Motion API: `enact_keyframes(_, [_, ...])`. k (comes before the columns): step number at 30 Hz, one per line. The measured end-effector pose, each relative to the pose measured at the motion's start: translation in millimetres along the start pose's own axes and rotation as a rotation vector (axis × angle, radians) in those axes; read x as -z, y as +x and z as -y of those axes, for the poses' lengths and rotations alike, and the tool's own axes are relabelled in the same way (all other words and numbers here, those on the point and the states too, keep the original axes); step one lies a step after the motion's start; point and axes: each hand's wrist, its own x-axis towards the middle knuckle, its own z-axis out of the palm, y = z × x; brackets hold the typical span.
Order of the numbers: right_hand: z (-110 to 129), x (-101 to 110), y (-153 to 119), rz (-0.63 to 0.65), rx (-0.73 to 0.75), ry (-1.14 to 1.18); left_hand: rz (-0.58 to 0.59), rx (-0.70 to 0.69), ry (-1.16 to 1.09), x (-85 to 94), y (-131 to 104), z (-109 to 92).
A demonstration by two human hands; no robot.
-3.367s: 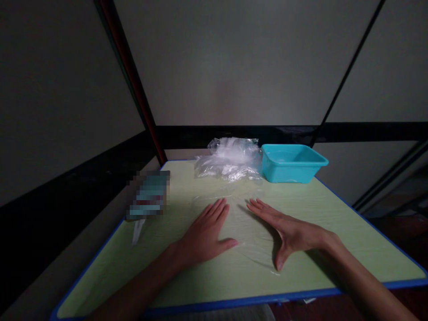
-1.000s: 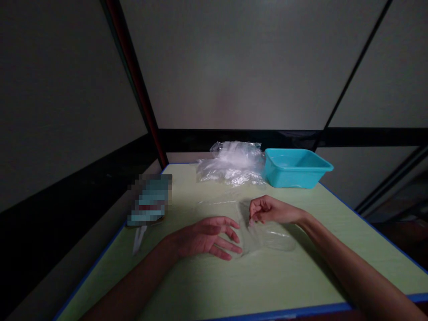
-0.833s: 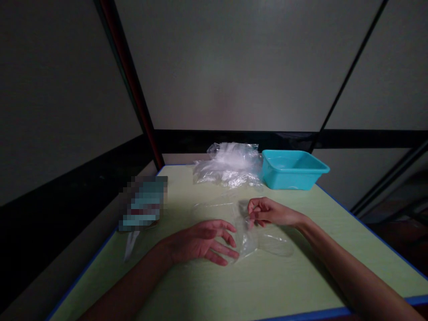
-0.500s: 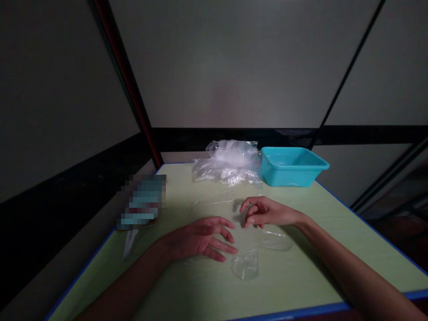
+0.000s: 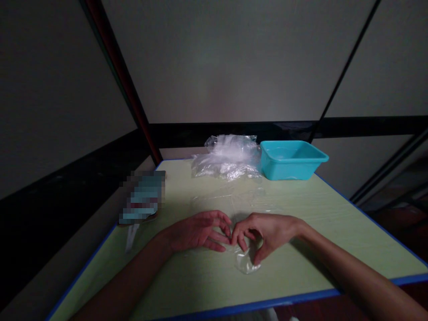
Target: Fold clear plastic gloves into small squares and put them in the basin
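A thin clear plastic film (image 5: 247, 262), shaped rather like a disposable glove with rounded lobes, lies flat on the table in front of me. My left hand (image 5: 200, 232) rests over its left part, fingers stretched and slightly apart, with nothing gripped. From the right, my right hand (image 5: 269, 232) bends down onto the near lobe. Its thumb touches the lobe's right side and the fingertips sit at its upper left, a gap between them. The right fingertips almost meet the left ones. Both hands hide the middle of the film.
A heap of crumpled clear plastic (image 5: 230, 158) lies at the table's far side. Right of it stands a turquoise plastic basin (image 5: 290, 171). A pixelated item (image 5: 143, 198) is at the left edge, a whitish strip (image 5: 131, 238) below it. Walls border the table (image 5: 187, 290) behind and left.
My right hand has come nearer and lower, from above the film onto its near lobe, thumb and fingers spreading around it. My left fingers have drawn slightly closer together. The view has tilted slightly down.
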Motion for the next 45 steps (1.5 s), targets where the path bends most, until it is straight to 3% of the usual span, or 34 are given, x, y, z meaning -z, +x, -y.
enact_keyframes(8, [-4, 3, -6, 0.077, -0.037, 0.117, -0.012, -0.003, -0.022, 0.0, -1, 0])
enact_keyframes(21, [-14, 20, -10, -0.287, -0.081, 0.279, -0.010, -0.005, -0.022, 0.3, -2, -1])
enact_keyframes(35, [-30, 19, -4, -0.409, -0.099, 0.111, 0.010, -0.053, -0.067, -0.6, -5, -6])
enact_keyframes(40, [-23, 24, -7, -0.596, -0.098, -0.028, 0.076, -0.063, -0.085, -2.3, -5, -5])
enact_keyframes(42, [-19, 24, -8, -0.577, -0.063, 0.106, 0.072, -0.038, -0.074, -3.3, -4, -3])
enact_keyframes(45, [-13, 20, -6, -0.363, -0.036, 0.382, 0.053, 0.002, -0.056, -4.6, -2, -1])
